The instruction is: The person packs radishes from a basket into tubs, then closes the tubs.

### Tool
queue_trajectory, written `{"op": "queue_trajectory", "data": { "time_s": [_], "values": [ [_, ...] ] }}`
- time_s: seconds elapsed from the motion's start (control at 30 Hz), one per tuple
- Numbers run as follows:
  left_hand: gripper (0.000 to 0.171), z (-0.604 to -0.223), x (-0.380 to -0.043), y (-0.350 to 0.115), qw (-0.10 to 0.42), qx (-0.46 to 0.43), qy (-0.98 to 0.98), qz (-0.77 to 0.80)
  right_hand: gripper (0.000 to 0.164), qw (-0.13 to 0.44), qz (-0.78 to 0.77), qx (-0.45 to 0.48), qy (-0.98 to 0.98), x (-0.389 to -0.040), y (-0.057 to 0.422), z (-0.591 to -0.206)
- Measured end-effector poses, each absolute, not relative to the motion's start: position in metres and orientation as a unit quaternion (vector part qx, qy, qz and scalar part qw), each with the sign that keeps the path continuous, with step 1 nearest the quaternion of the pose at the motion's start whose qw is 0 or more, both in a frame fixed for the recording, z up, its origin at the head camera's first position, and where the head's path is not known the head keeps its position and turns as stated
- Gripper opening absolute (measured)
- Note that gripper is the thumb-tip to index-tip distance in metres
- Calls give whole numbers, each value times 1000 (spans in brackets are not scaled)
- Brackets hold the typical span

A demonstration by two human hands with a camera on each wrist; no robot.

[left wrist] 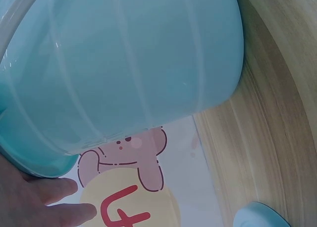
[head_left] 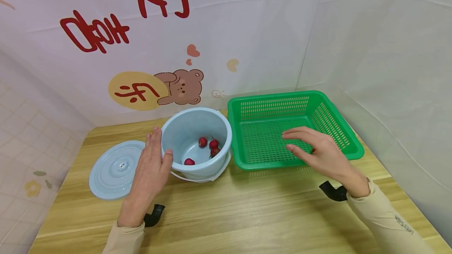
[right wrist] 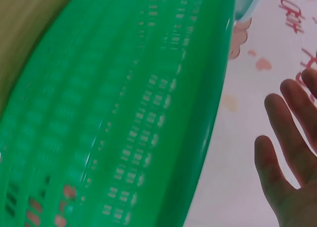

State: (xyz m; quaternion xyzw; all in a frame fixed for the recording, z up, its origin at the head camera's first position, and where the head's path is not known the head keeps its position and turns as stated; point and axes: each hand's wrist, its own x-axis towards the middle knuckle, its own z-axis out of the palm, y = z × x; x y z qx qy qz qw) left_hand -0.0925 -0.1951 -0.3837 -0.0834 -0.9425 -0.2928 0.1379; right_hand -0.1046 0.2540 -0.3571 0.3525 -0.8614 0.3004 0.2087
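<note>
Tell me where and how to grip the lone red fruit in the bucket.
Probably pinch the fruit by its left and right sides, coming from above: the bucket is open on top and walled all round; the fruit is roundish, looks close to the near wall and lies apart from the other three.

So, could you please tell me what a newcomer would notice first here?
Most likely the bright green basket on the right of the table, with the right hand over it. Next, small red fruits inside the pale blue bucket left of the basket, beside the left hand.
</note>
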Motion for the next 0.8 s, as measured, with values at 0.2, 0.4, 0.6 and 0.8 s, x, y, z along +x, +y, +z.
{"op": "queue_trajectory", "data": {
  "time_s": [0.2, 0.4, 0.6, 0.8],
  "values": [
    [67, -384, -93, -196, 136, -85, -942, -295, 50, 175, 302, 333, -876, -109, 278, -356],
    [67, -383, -94, -196, 133, -84, -943, -292, 39, 70, 339, 265, -900, -114, 303, -352],
    [67, -383, -93, -197, 130, -84, -943, -294, 31, -48, 371, 210, -903, -123, 322, -350],
    [67, -383, -94, -197, 130, -85, -943, -294, 33, -79, 329, 224, -914, -134, 336, -356]
  ]
}}
